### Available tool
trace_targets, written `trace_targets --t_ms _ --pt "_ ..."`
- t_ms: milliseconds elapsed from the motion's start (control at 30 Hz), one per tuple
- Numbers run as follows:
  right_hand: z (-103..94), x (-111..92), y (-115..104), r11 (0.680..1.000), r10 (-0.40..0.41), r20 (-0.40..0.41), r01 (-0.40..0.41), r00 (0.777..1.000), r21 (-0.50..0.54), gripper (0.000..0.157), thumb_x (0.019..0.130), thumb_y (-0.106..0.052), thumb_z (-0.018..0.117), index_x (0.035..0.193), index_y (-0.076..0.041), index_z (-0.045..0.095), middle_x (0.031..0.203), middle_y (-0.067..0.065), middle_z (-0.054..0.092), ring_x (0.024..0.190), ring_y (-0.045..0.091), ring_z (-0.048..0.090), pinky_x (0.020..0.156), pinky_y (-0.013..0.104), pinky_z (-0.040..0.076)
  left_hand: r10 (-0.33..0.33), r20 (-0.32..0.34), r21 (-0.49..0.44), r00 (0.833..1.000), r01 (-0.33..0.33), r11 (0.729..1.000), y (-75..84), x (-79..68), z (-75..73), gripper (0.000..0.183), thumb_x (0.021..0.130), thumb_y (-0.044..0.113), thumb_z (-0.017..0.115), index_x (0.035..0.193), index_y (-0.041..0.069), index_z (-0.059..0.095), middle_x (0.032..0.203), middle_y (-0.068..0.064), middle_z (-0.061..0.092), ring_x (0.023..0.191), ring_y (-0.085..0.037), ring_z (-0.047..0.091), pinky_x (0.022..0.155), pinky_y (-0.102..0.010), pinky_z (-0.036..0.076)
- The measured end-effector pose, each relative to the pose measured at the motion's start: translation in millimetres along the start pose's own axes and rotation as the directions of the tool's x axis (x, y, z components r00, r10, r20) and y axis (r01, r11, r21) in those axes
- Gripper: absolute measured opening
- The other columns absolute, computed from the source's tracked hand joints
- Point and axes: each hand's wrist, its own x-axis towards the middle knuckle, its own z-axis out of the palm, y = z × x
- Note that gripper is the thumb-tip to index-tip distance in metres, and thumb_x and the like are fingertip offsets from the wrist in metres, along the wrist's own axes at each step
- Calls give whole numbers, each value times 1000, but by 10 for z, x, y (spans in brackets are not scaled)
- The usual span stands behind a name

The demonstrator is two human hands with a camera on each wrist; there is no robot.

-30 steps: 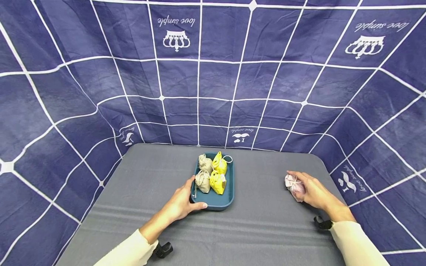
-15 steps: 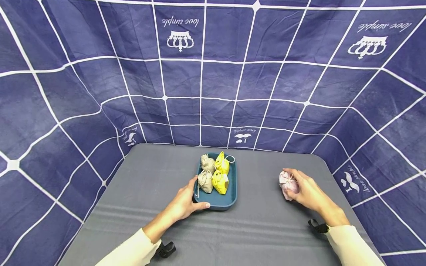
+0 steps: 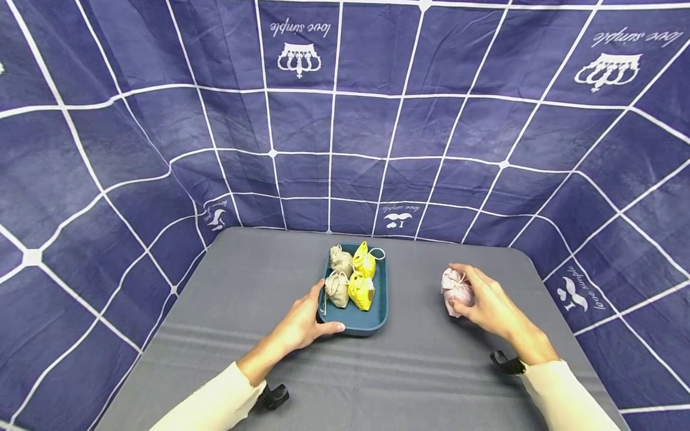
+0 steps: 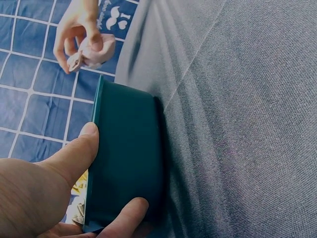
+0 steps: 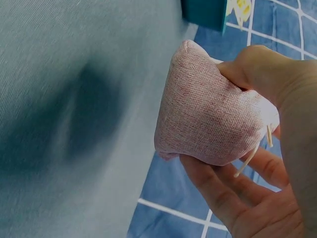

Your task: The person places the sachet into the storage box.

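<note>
My right hand point(image 3: 489, 302) pinches a pink drawstring pouch point(image 3: 456, 292) between thumb and fingers, right of the tray. The right wrist view shows the full pouch point(image 5: 210, 106) clear of the table, its shadow on the cloth and its pale cord hanging loose. At the middle of the table stands a dark teal plastic tray point(image 3: 356, 320). My left hand point(image 3: 302, 323) grips its near left corner, the thumb along the front rim and the fingers at the left side. Inside, two beige pouches point(image 3: 338, 290) lie beside two yellow pouches point(image 3: 361, 290), leaving the tray's near end bare.
A grey cloth point(image 3: 415, 371) covers the table, with creases across its front. Behind and at both sides hangs a blue curtain point(image 3: 356, 131) with white grid lines. A white cord loop point(image 3: 380, 254) sticks out by the far yellow pouch, near the tray's right rim.
My right hand has carried the pink pouch leftward, closer to the tray. The left hand keeps its place on the tray, and the whole head view has shifted slightly.
</note>
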Motion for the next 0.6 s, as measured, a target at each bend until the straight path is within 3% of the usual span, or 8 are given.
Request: trace_targets --t_ms 167,400,600 --pt "44 53 -86 999 -32 -16 32 999 15 83 78 -4 100 153 -6 65 134 15 81 115 34 80 96 46 61 5 6 7 1000 -5 1000 19 12 -8 120 89 32 105 179 -3 34 175 -37 52 159 -58 55 132 -70 48" --pt "90 139 -223 997 -51 -13 52 999 51 83 77 -1 100 152 -4 64 133 14 81 113 32 80 95 55 64 -5 8 9 1000 5 1000 22 7 -7 121 89 34 105 179 -3 33 175 -37 51 160 -58 55 132 -69 48" --pt "120 223 -348 995 -71 -12 72 997 62 81 78 0 99 151 -2 64 134 15 80 114 32 80 96 55 64 -15 8 11 1000 15 1000 7 14 0 121 89 34 105 179 -2 34 175 -37 51 160 -58 55 132 -70 48"
